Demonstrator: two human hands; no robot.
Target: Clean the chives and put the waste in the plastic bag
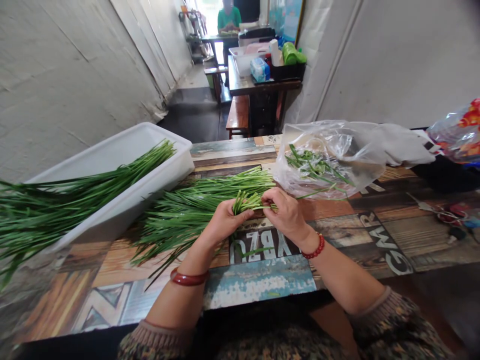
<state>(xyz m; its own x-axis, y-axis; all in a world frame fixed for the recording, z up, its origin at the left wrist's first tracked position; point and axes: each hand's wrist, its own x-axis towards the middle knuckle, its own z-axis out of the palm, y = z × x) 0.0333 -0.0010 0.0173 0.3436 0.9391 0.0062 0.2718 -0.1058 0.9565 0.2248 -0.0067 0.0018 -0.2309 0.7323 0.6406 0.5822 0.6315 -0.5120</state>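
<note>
A small bunch of chives (245,201) is lying in the left hand (227,219), above the near middle of the table, and its pale cut ends are pointing to the right. The left hand is holding these stems closely, with the thumb pressing along them. The right hand (284,211) is meeting the stem ends with thumb and fingers bent to a narrow gap; I cannot tell if they are pinching a single stem. A red bangle (189,278) is circling the left wrist, and a red bead bracelet (317,247) the right one.

Just behind the left hand, a loose pile of chives (176,212) is spreading over the patchwork-patterned table (258,282). Farther left, a white plastic tub (183,162) is holding more long chives (101,182), whose leaves are hanging over its edge. Beyond the right hand, a clear plastic bag (362,145) is lying open, with green scraps (313,162) in it. At the far right, scissors (446,214) are resting on the table. In the background, a person in a green top (229,19) is sitting at another table.
</note>
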